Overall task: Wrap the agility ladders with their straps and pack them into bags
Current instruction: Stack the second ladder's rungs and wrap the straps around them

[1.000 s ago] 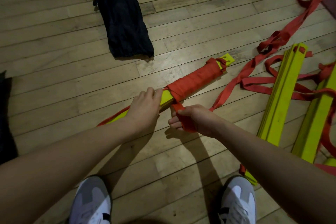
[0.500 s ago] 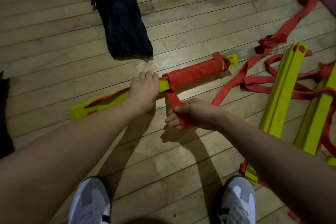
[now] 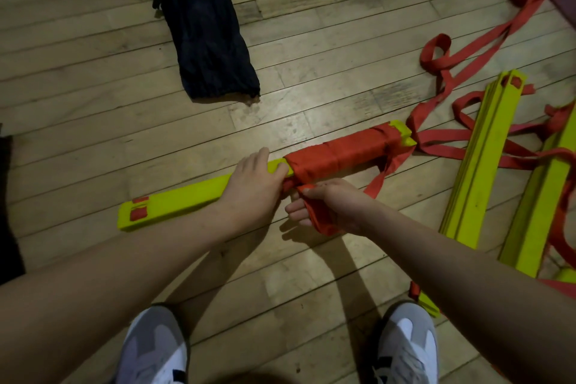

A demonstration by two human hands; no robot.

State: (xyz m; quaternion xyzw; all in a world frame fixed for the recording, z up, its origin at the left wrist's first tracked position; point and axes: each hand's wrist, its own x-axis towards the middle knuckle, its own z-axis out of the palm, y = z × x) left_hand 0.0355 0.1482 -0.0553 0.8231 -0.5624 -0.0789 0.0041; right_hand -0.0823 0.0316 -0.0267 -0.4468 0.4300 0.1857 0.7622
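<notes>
A stacked yellow ladder bundle (image 3: 184, 199) lies across the wooden floor in front of me, its right half wound in red strap (image 3: 339, 154). My left hand (image 3: 254, 187) grips the bundle at its middle, just left of the wrapped part. My right hand (image 3: 324, 207) holds the loose red strap below the bundle, with the strap looped over its fingers. The strap's free length runs right towards the loose webbing. A dark blue bag (image 3: 202, 22) lies flat on the floor beyond the bundle.
Two more yellow rung stacks (image 3: 480, 162) (image 3: 542, 196) lie at the right among tangled red webbing (image 3: 442, 53). A dark object (image 3: 7, 212) sits at the left edge. My two grey-and-white shoes (image 3: 152, 349) stand at the bottom.
The bundle has turned in my left hand and its bare yellow left end now shows fully. My right hand has brought the strap under the bundle and up close to it.
</notes>
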